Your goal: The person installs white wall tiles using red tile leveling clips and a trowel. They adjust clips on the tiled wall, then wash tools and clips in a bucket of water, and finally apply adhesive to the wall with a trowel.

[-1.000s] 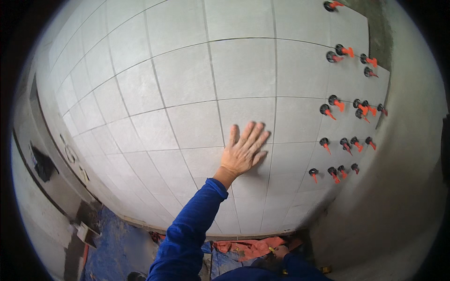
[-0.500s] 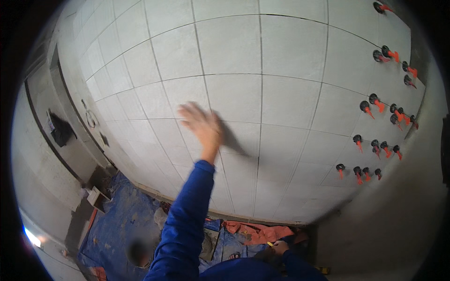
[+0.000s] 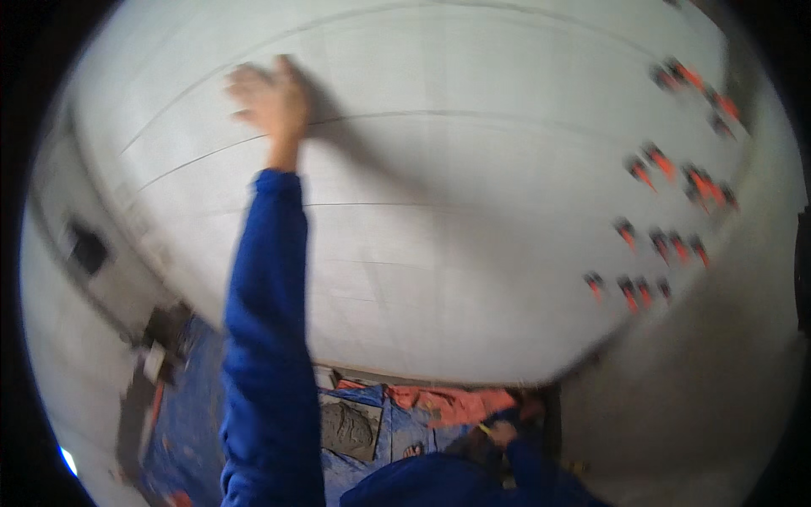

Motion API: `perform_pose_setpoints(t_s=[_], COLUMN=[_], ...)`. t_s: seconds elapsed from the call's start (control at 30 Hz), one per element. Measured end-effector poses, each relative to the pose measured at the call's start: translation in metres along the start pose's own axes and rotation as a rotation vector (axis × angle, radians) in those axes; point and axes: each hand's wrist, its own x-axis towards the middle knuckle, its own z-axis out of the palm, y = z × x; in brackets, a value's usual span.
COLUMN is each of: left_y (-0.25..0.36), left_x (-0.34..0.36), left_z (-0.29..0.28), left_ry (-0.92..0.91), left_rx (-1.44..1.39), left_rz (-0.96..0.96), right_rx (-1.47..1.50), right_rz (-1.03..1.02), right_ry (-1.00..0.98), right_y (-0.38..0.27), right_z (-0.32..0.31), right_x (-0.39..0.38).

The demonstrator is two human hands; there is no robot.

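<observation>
My left hand (image 3: 274, 100) is raised against the upper left part of the pale tiled wall (image 3: 456, 245), its fingers spread. It holds nothing, and its shadow falls to the right over the tiles. Whether the palm touches the surface I cannot tell. Low down in front of me, my right hand (image 3: 503, 433) is closed on a small yellow object (image 3: 484, 428). Only a short end of that object shows, too little to tell its kind. Along the wall's right side sit several black tile-levelling clips with orange-red handles (image 3: 659, 160).
Below the wall, grey mortar (image 3: 348, 427) lies on a board over a blue tarp (image 3: 190, 422). A crumpled orange sheet (image 3: 452, 406) runs along the wall's foot. A bare grey wall (image 3: 676, 406) meets the tiles at right; a dark bag (image 3: 87, 247) hangs far left.
My left hand has swept up and to the left across the tiles, fingers still spread. The view has shifted, smearing the tile joints. My right hand stays low with the yellow object.
</observation>
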Motion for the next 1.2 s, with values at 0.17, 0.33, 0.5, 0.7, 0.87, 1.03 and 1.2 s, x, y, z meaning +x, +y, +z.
perform_pose_setpoints(t_s=[0.17, 0.33, 0.5, 0.7, 0.87, 1.03, 1.2], left_y=[0.05, 0.004, -0.13, -0.251, -0.289, -0.254, -0.191], left_x=[-0.186, -0.424, -0.62, -0.717, -0.702, -0.697, -0.702], left_z=[0.039, 0.032, -0.066, -0.169, -0.192, -0.164, -0.153], left_ry=[-0.004, -0.486, -1.64, -2.459, -2.247, -2.108, -2.036], left_rx=[-0.086, -0.008, 0.117, 0.283, 0.161, -0.146, -0.489], left_rz=[0.51, 1.149, 1.395, 0.55, 0.4, -0.464, -0.665], right_rx=[-0.035, 0.044, -0.07, 0.028, -0.127, -0.09, 0.003], right_rz=[-0.035, 0.111, 0.176, 0.207, -0.023, -0.407, -0.41], right_ry=[-0.05, -0.075, -0.108, -0.14, -0.147, -0.084, -0.213], right_y=[-0.035, -0.036, -0.033, -0.045, -0.058, -0.092, -0.145], right_z=[0.003, -0.012, -0.013, -0.016, -0.018, 0.002, 0.002], right_x=[-0.007, -0.003, -0.007, -0.03, -0.011, 0.013, 0.002])
